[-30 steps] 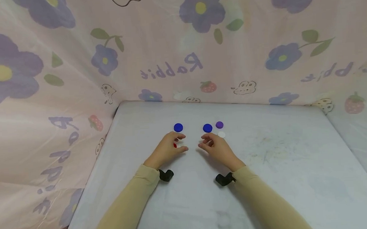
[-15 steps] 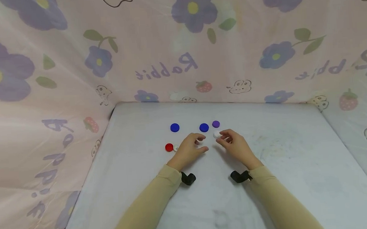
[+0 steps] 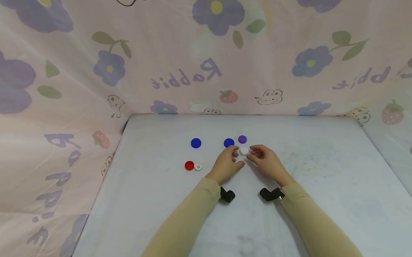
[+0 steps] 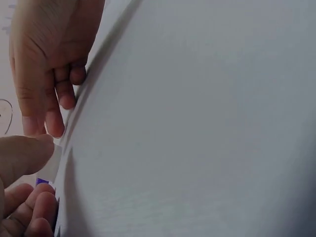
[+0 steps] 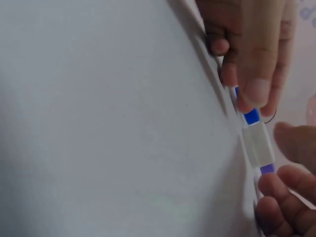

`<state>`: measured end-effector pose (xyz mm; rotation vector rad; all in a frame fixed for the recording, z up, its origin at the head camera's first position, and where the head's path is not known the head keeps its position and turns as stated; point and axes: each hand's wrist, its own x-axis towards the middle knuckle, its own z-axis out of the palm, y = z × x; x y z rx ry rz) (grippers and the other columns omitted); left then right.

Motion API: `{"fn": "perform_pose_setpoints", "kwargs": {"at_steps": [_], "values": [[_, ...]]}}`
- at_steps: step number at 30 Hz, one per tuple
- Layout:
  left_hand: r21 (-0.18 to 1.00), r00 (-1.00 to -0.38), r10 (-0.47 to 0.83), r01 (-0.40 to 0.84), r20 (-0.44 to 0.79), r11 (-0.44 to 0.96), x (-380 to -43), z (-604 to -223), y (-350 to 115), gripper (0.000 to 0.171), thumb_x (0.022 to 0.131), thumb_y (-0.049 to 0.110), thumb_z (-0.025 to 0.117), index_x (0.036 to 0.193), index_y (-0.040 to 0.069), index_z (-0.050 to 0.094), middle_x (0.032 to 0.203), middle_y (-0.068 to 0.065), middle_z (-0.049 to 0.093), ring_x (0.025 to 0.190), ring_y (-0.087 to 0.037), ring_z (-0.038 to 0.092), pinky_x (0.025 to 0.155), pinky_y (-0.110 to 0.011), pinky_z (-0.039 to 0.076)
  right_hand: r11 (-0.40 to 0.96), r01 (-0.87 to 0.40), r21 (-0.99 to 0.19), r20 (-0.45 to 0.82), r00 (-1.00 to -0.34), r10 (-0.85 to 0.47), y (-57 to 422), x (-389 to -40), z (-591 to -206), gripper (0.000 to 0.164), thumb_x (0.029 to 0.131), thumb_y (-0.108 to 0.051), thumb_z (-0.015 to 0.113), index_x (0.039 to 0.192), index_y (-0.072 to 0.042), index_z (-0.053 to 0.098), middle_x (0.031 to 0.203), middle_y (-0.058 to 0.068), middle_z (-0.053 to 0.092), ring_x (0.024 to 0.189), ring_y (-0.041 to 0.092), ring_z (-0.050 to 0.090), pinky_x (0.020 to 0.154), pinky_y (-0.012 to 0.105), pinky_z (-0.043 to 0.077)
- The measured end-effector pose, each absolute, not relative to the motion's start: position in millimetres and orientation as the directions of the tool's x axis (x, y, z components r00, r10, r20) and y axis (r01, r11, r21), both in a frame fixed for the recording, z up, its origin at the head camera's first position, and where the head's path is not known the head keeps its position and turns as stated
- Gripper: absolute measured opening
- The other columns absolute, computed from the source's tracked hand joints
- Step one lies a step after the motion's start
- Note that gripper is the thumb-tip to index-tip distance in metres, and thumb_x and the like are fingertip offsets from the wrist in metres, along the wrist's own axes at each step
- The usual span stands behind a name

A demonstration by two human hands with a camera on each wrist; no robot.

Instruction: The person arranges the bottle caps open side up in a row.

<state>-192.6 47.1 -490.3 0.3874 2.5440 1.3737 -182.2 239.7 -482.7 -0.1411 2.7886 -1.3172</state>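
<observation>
A round white cap (image 3: 244,151), flat like a bottle lid, lies on the table between my two hands. My left hand (image 3: 227,164) is at its left, fingers bent and thumb spread apart. Close on the right side is my right hand (image 3: 267,162), its fingertips beside the cap's edge; contact cannot be told. In the right wrist view the white cap (image 5: 258,144) stands between both hands' fingertips, with gaps around it. Just behind lie a blue disc (image 3: 229,142), partly covered by my left fingers, and a smaller purple disc (image 3: 242,139).
Another blue disc (image 3: 196,143) lies at the back left. Nearer, a red disc (image 3: 189,165) touches a small white disc (image 3: 198,166) with a mark on top. The white-covered table (image 3: 154,207) ends at a flower-print curtain (image 3: 175,61) behind and at the sides.
Both hands have moved right to the white cap, the right one arriving first and the left following. The red and small white discs are uncovered now. The head view has shifted slightly.
</observation>
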Motion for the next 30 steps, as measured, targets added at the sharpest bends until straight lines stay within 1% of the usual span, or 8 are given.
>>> {"fn": "perform_pose_setpoints", "kwargs": {"at_steps": [5,8,12,15,19,25,30], "values": [[0.837,-0.939,0.321,0.077,-0.121,0.541,-199,-491,48,0.055,0.087,0.025,0.074,0.135,0.013,0.050,0.109,0.003,0.059,0.093,-0.010,0.056,0.080,-0.027,0.048,0.632,-0.051,-0.773,-0.039,-0.991,-0.128,242,-189,-488,0.050,0.092,-0.032,0.068,0.133,-0.006,0.056,0.105,0.008,0.064,0.088,0.020,0.054,0.075,0.032,0.044],[0.830,-0.934,0.331,0.077,-0.133,0.553,-201,-488,48,0.051,0.087,0.023,0.073,0.133,0.013,0.053,0.108,0.003,0.059,0.091,-0.011,0.056,0.080,-0.027,0.047,0.630,-0.027,-0.776,-0.075,-0.988,-0.134,243,-192,-488,0.049,0.091,-0.035,0.068,0.132,-0.009,0.058,0.105,0.006,0.062,0.087,0.020,0.052,0.075,0.033,0.043],[0.815,-0.925,0.352,0.091,-0.143,0.572,-201,-487,47,0.046,0.088,0.022,0.073,0.129,0.011,0.057,0.108,0.002,0.059,0.090,-0.011,0.055,0.081,-0.027,0.046,0.627,0.028,-0.778,-0.138,-0.982,-0.128,244,-194,-488,0.045,0.090,-0.036,0.069,0.127,-0.013,0.060,0.106,0.004,0.061,0.089,0.021,0.052,0.077,0.035,0.042],[0.809,-0.924,0.350,0.085,-0.154,0.581,-199,-487,48,0.043,0.088,0.021,0.073,0.128,0.011,0.058,0.108,0.001,0.058,0.090,-0.011,0.055,0.080,-0.027,0.046,0.619,0.054,-0.784,-0.165,-0.978,-0.124,244,-193,-488,0.044,0.090,-0.037,0.069,0.126,-0.013,0.061,0.107,0.005,0.061,0.090,0.022,0.050,0.078,0.036,0.040],[0.795,-0.929,0.338,0.091,-0.149,0.600,-198,-487,50,0.042,0.088,0.020,0.073,0.126,0.011,0.059,0.108,0.000,0.056,0.092,-0.012,0.055,0.081,-0.026,0.046,0.610,0.055,-0.790,-0.162,-0.979,-0.121,242,-192,-489,0.044,0.089,-0.038,0.071,0.125,-0.013,0.061,0.108,0.005,0.061,0.090,0.022,0.050,0.077,0.035,0.040],[0.772,-0.936,0.331,0.121,-0.121,0.624,-196,-487,53,0.040,0.087,0.021,0.074,0.124,0.011,0.061,0.107,-0.001,0.055,0.097,-0.014,0.055,0.084,-0.027,0.046,0.620,0.050,-0.783,-0.146,-0.984,-0.104,240,-190,-489,0.042,0.088,-0.034,0.072,0.123,-0.014,0.061,0.107,0.004,0.059,0.087,0.022,0.049,0.076,0.036,0.039],[0.766,-0.938,0.327,0.126,-0.115,0.630,-196,-488,54,0.039,0.086,0.022,0.074,0.122,0.012,0.062,0.107,-0.001,0.056,0.096,-0.014,0.055,0.083,-0.027,0.046,0.643,0.041,-0.765,-0.152,-0.981,-0.119,242,-188,-489,0.040,0.088,-0.037,0.072,0.120,-0.015,0.061,0.101,0.005,0.058,0.084,0.021,0.047,0.072,0.035,0.039]]}}
